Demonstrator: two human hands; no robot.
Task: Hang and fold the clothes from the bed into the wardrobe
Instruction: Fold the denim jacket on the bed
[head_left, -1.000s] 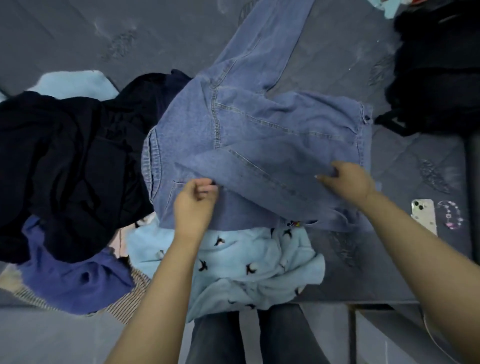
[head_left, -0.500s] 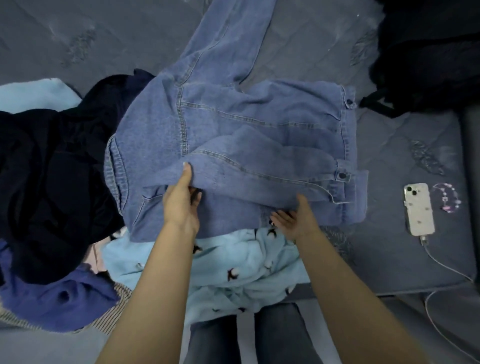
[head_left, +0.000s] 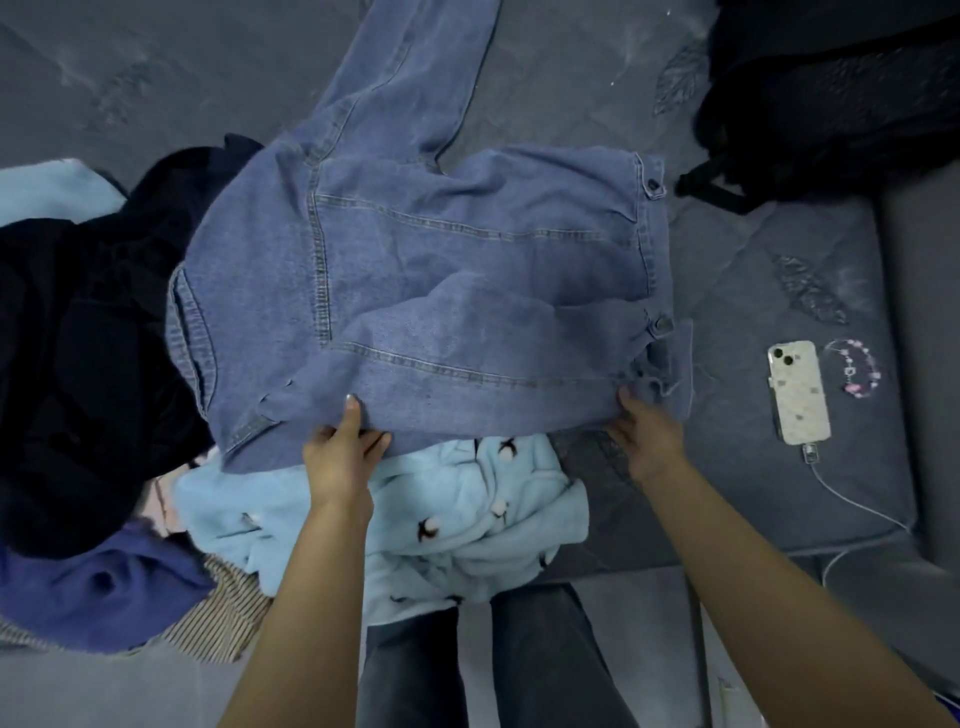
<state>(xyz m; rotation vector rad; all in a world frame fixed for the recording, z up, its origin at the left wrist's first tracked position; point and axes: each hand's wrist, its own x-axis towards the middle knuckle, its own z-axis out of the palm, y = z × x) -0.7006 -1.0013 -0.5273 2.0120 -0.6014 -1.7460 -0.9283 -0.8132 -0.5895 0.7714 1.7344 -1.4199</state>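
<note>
A blue denim jacket (head_left: 441, 249) lies back-up on the grey bed (head_left: 753, 457), one sleeve stretched away to the top and the other folded across its lower part. My left hand (head_left: 340, 454) pinches the jacket's near edge, thumb on top and fingers underneath. My right hand (head_left: 647, 431) grips the same edge by the cuff at the right, fingers tucked under the cloth. Beneath the jacket lies a light blue fleece top (head_left: 441, 525) with small dark and white motifs.
A heap of black clothes (head_left: 88, 353) fills the left, with a purple garment (head_left: 104, 587) and striped cloth (head_left: 223, 618) below it. A black bag (head_left: 831, 93) sits at the top right. A phone (head_left: 797, 389) on a cable and a bead bracelet (head_left: 854, 366) lie at the right.
The folded sleeve has been laid flat across the jacket. My right hand moved right along the near edge to the cuff and took hold; my left hand slid down to that edge.
</note>
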